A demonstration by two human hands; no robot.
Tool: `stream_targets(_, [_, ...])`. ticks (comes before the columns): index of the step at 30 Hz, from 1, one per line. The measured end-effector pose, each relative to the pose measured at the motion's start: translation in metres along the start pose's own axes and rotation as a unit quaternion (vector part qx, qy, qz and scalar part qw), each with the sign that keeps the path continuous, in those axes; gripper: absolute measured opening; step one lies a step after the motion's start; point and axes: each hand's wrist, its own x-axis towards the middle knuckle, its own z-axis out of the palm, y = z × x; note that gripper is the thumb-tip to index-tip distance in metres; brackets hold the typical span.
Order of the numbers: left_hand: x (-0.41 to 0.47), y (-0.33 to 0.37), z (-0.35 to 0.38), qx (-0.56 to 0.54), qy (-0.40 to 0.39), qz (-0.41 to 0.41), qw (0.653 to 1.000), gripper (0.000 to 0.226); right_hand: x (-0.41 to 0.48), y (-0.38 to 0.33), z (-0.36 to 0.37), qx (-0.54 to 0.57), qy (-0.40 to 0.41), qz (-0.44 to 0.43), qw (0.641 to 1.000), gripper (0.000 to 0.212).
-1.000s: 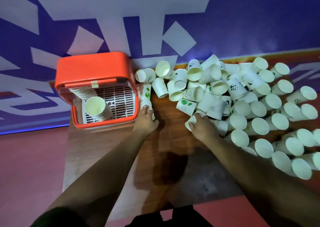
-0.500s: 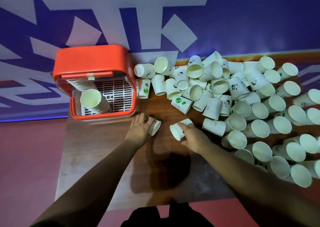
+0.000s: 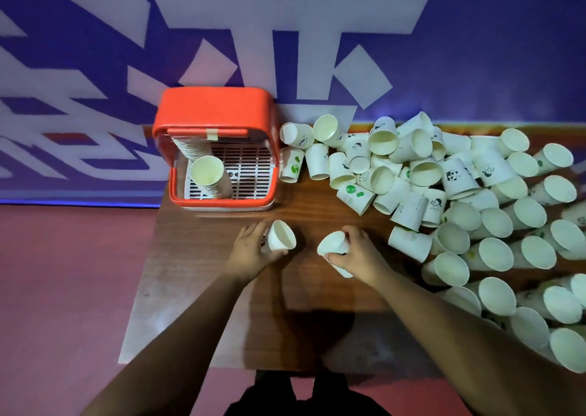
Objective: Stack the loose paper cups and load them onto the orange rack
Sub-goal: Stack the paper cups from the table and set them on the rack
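My left hand (image 3: 252, 251) grips a white paper cup (image 3: 281, 235) with its mouth facing right, just above the wooden table (image 3: 222, 304). My right hand (image 3: 358, 254) holds another paper cup (image 3: 331, 245) with its mouth facing left, a short gap from the first. The orange rack (image 3: 215, 114) stands at the table's back left with a slanted stack of cups (image 3: 211, 176) on its white grille. A large heap of loose paper cups (image 3: 444, 200) covers the right half of the table.
A blue and white patterned wall (image 3: 285, 35) rises behind the table. The table's left edge drops to a reddish floor (image 3: 63, 289). Bare wood shows in front of the rack and between my arms.
Both hands pulled back from the pile toward the table's front, each with a cup. The two cups now face each other, closer together than half a second ago.
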Motion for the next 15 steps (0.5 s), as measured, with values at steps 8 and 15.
stream_targets(8, [-0.012,0.007,-0.078,-0.234,0.098,-0.004,0.967,0.066,0.005,-0.075,-0.018,0.148,0.026,-0.054,0.987,0.066])
stream_targets(15, [0.006,-0.004,-0.151,-0.301,0.200,-0.014,0.932,0.063,0.007,-0.140,-0.021,0.202,0.044,-0.121,0.971,0.060])
